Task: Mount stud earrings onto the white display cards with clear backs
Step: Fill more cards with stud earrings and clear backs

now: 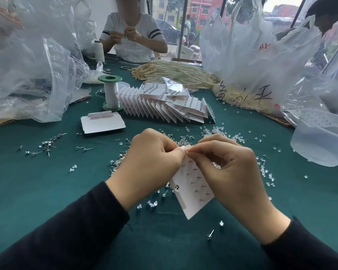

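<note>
A white display card is held tilted above the green table, its back toward me, with several clear backs on stud posts showing. My left hand pinches the card's top edge. My right hand pinches a small clear back at that same top edge, fingertips touching those of the left. Loose stud earrings lie on the cloth at the left, and more lie under my hands. Clear backs are scattered at the right.
A fanned row of filled cards lies beyond my hands, with blank cards and a green thread spool to its left. A translucent tub stands at right. Plastic bags flank the table; pearl strands and a seated person are opposite.
</note>
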The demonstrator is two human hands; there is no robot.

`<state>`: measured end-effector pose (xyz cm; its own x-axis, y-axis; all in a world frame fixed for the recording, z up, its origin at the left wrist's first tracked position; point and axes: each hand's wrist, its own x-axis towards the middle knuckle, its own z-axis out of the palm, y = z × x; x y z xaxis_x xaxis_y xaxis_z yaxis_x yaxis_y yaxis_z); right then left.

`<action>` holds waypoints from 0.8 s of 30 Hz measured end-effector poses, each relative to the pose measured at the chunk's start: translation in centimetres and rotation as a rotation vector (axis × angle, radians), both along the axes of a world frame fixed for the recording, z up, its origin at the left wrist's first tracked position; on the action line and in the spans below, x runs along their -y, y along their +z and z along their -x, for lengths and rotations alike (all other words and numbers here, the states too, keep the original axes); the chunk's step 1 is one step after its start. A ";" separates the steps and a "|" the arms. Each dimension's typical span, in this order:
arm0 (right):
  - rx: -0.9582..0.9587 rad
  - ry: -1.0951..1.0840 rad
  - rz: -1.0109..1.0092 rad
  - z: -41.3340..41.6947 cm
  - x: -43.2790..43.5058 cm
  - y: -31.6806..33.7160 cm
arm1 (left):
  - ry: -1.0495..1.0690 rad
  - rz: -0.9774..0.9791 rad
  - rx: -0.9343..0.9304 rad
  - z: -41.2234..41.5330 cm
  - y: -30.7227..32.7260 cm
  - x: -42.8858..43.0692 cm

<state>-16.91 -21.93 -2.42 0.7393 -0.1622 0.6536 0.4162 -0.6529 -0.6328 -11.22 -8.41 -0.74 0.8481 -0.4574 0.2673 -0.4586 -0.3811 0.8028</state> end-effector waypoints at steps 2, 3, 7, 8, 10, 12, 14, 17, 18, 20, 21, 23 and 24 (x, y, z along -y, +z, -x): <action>-0.004 0.009 -0.014 0.0 -0.1 -0.1 | -0.011 0.006 0.014 0.1 0.0 0.0; -0.005 0.016 -0.011 0.0 -0.1 -0.1 | -0.012 0.005 0.024 0.2 0.0 0.0; 0.002 0.020 0.056 0.0 -0.1 0.0 | -0.020 -0.017 0.025 0.1 0.0 -0.2; 0.014 0.011 0.090 0.0 0.0 0.2 | -0.027 -0.009 0.011 0.0 0.0 -0.2; 0.026 -0.014 0.133 0.3 0.1 0.4 | -0.040 0.005 -0.012 0.0 0.1 -0.1; 0.022 -0.023 0.144 0.4 0.2 0.5 | -0.042 0.006 -0.019 0.0 0.1 -0.1; 0.009 -0.021 0.147 0.4 0.2 0.5 | -0.039 0.003 -0.018 0.0 0.1 -0.1; -0.031 0.004 0.138 0.3 0.1 0.6 | -0.038 -0.014 0.004 0.0 0.0 0.0; -0.049 0.014 0.134 0.3 0.1 0.6 | -0.037 -0.019 0.013 0.0 0.0 0.0; -0.077 0.033 0.128 0.3 0.1 0.6 | -0.030 -0.035 0.036 0.1 0.0 0.0; -0.084 0.038 0.128 0.4 0.1 0.5 | -0.026 -0.043 0.046 0.1 0.0 -0.1; -0.076 0.032 0.142 0.4 0.0 0.5 | -0.024 -0.048 0.049 0.1 0.1 0.0; -0.068 0.025 0.152 0.4 0.0 0.5 | -0.027 -0.043 0.043 0.1 0.1 0.0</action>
<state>-17.29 -21.89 -1.97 0.7854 -0.0466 0.6172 0.3927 -0.7332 -0.5552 -11.30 -8.38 -0.67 0.8235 -0.4918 0.2828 -0.5029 -0.4023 0.7650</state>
